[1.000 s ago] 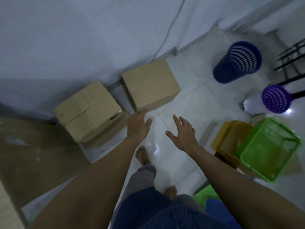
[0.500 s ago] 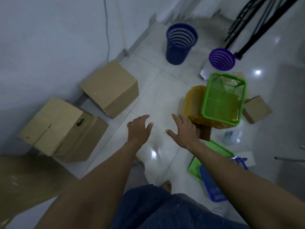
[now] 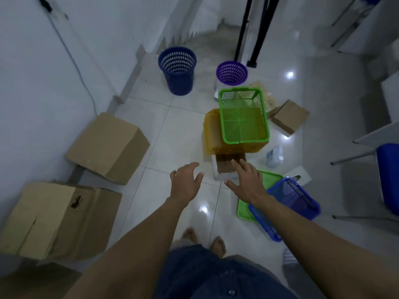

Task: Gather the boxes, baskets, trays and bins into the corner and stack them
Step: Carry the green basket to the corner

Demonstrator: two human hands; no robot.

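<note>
Two large cardboard boxes stand by the left wall: one (image 3: pixel 108 145) further along, one (image 3: pixel 54 219) nearer at lower left. A green basket (image 3: pixel 244 124) rests on yellow trays (image 3: pixel 212 134), which sit over a brown box (image 3: pixel 225 166). A small cardboard box (image 3: pixel 289 116) lies to their right. A blue basket (image 3: pixel 289 203) sits on a green tray (image 3: pixel 245 209) at my right. A dark blue bin (image 3: pixel 178 70) and a purple bin (image 3: pixel 232 73) stand farther off. My left hand (image 3: pixel 186 183) and my right hand (image 3: pixel 246 181) hover open over the floor, holding nothing.
A plastic bottle (image 3: pixel 274 157) lies on the white tiles by the trays. Black stand legs (image 3: pixel 252 33) rise behind the purple bin. A blue chair (image 3: pixel 388 175) and a table edge are at the right. A cable runs down the left wall. My bare feet show below.
My view has swung right, away from the two large boxes toward the baskets and trays. Both open hands have moved from the box edge to the space before the yellow trays.
</note>
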